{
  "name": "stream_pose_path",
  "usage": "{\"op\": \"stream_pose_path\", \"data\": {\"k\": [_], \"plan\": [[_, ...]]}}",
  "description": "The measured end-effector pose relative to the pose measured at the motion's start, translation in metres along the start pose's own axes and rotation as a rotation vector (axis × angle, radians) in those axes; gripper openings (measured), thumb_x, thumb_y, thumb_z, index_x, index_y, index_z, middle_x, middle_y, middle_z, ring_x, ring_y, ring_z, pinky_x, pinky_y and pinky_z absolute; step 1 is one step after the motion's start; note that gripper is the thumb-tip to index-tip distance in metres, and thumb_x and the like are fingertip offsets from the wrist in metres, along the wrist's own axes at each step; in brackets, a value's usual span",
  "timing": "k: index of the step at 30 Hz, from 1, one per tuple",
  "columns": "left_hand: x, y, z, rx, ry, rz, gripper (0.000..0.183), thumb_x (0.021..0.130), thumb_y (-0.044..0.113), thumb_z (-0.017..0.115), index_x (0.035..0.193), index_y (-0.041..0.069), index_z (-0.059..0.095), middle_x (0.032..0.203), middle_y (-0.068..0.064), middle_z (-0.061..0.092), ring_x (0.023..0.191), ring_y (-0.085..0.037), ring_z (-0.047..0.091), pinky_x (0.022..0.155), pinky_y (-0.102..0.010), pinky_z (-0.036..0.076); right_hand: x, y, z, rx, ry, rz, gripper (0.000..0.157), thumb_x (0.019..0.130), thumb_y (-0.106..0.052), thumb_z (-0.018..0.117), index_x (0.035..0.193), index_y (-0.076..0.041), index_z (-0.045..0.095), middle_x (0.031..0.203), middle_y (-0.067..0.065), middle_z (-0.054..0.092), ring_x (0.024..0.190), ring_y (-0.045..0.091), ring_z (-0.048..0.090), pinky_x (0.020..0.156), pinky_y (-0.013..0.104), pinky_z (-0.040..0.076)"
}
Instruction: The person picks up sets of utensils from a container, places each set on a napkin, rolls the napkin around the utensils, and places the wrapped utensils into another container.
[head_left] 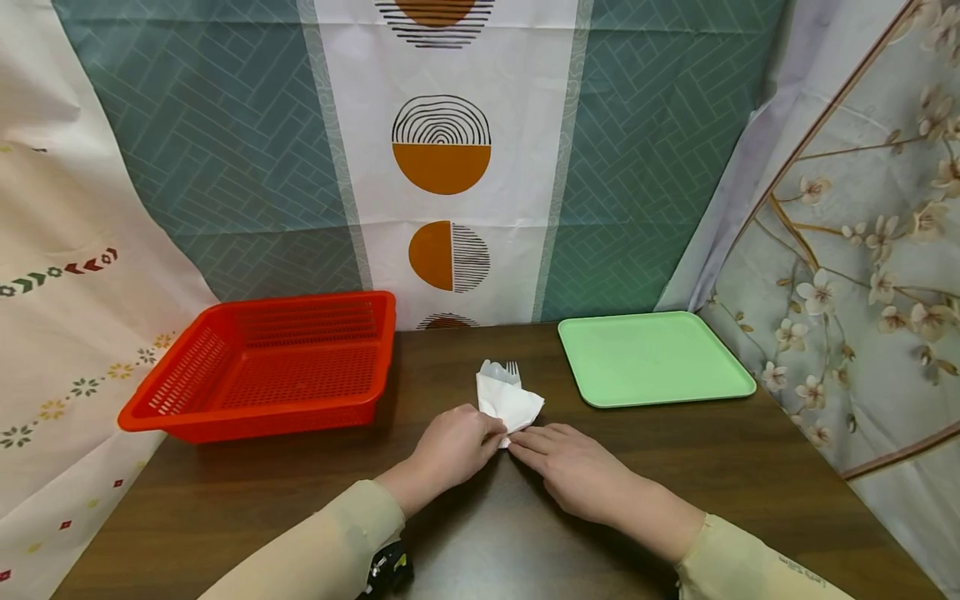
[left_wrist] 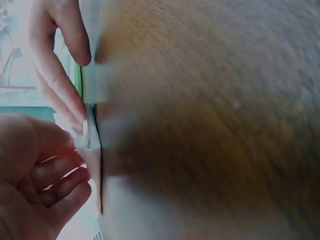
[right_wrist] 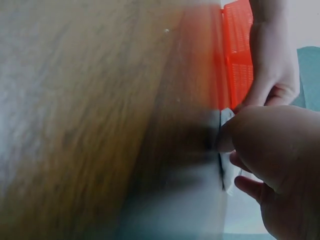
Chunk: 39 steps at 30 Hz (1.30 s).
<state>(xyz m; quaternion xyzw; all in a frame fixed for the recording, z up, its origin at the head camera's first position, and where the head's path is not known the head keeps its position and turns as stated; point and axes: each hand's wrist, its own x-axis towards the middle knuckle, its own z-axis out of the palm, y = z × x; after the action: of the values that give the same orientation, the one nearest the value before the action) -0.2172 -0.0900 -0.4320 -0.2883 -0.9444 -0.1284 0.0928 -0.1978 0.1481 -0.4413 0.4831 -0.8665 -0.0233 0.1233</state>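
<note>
The left hand (head_left: pixel 454 447), reaching from a cream sleeve (head_left: pixel 318 542), pinches the near part of a folded white paper napkin (head_left: pixel 510 402) between its thumb and curled fingers. The right hand (head_left: pixel 573 468) lies just beside it, its long fingers nearly straight and together, their tips touching the napkin's near edge; its thumb stands apart from them in the left wrist view. The napkin lies on the brown wood-grain table (head_left: pixel 480 550) in front of the person, wrapped around pale plastic cutlery whose heads stick out at the far end: the tines of a fork (head_left: pixel 513 369) and, beside it, a translucent rounded piece (head_left: pixel 492 370).

Small dark lettering (head_left: pixel 802 570) runs along the cream right sleeve (head_left: pixel 757 560), too small to read with certainty. A black device with yellow marks (head_left: pixel 390 568) shows beneath the left wrist.

A red perforated plastic basket (head_left: pixel 281 417) stands on the left of the table; a light green rectangular plastic tray (head_left: pixel 656 358) lies on the right. Behind hangs a teal and white cloth (head_left: pixel 517 167) printed with orange half-circles and black lines.
</note>
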Motion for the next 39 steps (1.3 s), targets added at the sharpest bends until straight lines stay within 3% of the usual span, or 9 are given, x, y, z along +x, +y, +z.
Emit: {"op": "stream_pose_path", "data": {"k": [4, 7, 10, 13, 20, 24, 28, 32, 39], "plan": [[-0.002, 0.0, -0.001, 0.034, -0.04, 0.051, 0.012, 0.101, 0.015, 0.08, 0.111, 0.016, 0.087, 0.096, 0.002, 0.082, 0.086, -0.021, 0.07, 0.077, -0.037, 0.06, -0.006, 0.007, -0.002, 0.056, 0.062, -0.035, 0.042, 0.097, -0.005, 0.079, 0.139, -0.004, 0.074, 0.15, 0.008, 0.068, 0.132, 0.025, 0.067, 0.111, 0.043, 0.052], [-0.003, 0.001, -0.002, 0.081, -0.042, 0.1, 0.015, 0.099, 0.013, 0.08, 0.113, 0.017, 0.087, 0.103, 0.002, 0.082, 0.089, -0.022, 0.071, 0.079, -0.036, 0.061, -0.006, 0.014, -0.002, 0.061, 0.144, -0.019, 0.033, 0.091, 0.0, 0.08, 0.124, -0.006, 0.08, 0.131, 0.004, 0.075, 0.116, 0.022, 0.072, 0.103, 0.041, 0.056], [-0.005, 0.003, -0.002, 0.14, -0.035, 0.147, 0.018, 0.099, 0.012, 0.079, 0.114, 0.018, 0.087, 0.108, 0.002, 0.082, 0.093, -0.022, 0.072, 0.083, -0.036, 0.061, -0.004, 0.021, -0.004, 0.05, 0.23, 0.09, 0.027, 0.089, 0.002, 0.081, 0.113, -0.009, 0.08, 0.111, 0.0, 0.075, 0.1, 0.021, 0.072, 0.093, 0.041, 0.059], [-0.006, 0.006, -0.001, 0.197, -0.024, 0.177, 0.02, 0.099, 0.011, 0.079, 0.115, 0.02, 0.086, 0.11, 0.002, 0.081, 0.095, -0.022, 0.072, 0.083, -0.034, 0.061, 0.002, 0.026, -0.004, 0.046, 0.264, 0.209, 0.027, 0.092, -0.001, 0.084, 0.117, -0.009, 0.079, 0.111, 0.001, 0.074, 0.099, 0.023, 0.071, 0.09, 0.042, 0.06], [-0.004, 0.009, 0.001, 0.28, -0.003, 0.215, 0.015, 0.099, 0.013, 0.079, 0.11, 0.02, 0.086, 0.104, -0.001, 0.077, 0.092, -0.022, 0.068, 0.082, -0.032, 0.06, 0.008, 0.028, 0.001, 0.019, 0.255, 0.205, 0.051, 0.092, -0.002, 0.084, 0.141, -0.006, 0.071, 0.142, 0.014, 0.067, 0.127, 0.034, 0.066, 0.101, 0.047, 0.059], [-0.001, 0.007, -0.001, 0.285, 0.011, 0.236, 0.013, 0.097, 0.014, 0.081, 0.109, 0.017, 0.086, 0.115, -0.004, 0.077, 0.102, -0.024, 0.07, 0.093, -0.034, 0.059, 0.009, 0.029, 0.001, -0.014, 0.239, 0.167, 0.061, 0.089, 0.005, 0.082, 0.147, -0.008, 0.068, 0.153, 0.014, 0.062, 0.14, 0.035, 0.059, 0.11, 0.049, 0.053], [0.001, 0.005, -0.004, 0.253, -0.053, 0.229, 0.021, 0.1, 0.017, 0.079, 0.12, 0.015, 0.085, 0.133, -0.005, 0.077, 0.121, -0.023, 0.072, 0.109, -0.037, 0.055, 0.006, 0.029, 0.001, -0.062, 0.123, 0.114, 0.058, 0.093, 0.007, 0.078, 0.149, -0.008, 0.069, 0.159, 0.01, 0.061, 0.15, 0.034, 0.053, 0.119, 0.052, 0.046], [0.001, 0.002, -0.006, 0.211, -0.139, 0.219, 0.029, 0.103, 0.018, 0.076, 0.131, 0.014, 0.082, 0.14, -0.005, 0.075, 0.129, -0.021, 0.071, 0.116, -0.038, 0.05, 0.001, 0.029, 0.005, -0.054, 0.03, 0.106, 0.055, 0.098, 0.006, 0.072, 0.151, -0.007, 0.067, 0.159, 0.008, 0.062, 0.152, 0.033, 0.051, 0.122, 0.053, 0.042], [-0.002, -0.004, -0.009, 0.111, -0.215, 0.172, 0.045, 0.103, 0.017, 0.077, 0.146, 0.008, 0.067, 0.144, -0.011, 0.072, 0.134, -0.027, 0.067, 0.118, -0.041, 0.048, -0.004, 0.027, 0.008, -0.003, -0.008, 0.107, 0.054, 0.101, 0.004, 0.067, 0.154, -0.004, 0.063, 0.159, 0.012, 0.061, 0.151, 0.034, 0.052, 0.122, 0.057, 0.041]]}}
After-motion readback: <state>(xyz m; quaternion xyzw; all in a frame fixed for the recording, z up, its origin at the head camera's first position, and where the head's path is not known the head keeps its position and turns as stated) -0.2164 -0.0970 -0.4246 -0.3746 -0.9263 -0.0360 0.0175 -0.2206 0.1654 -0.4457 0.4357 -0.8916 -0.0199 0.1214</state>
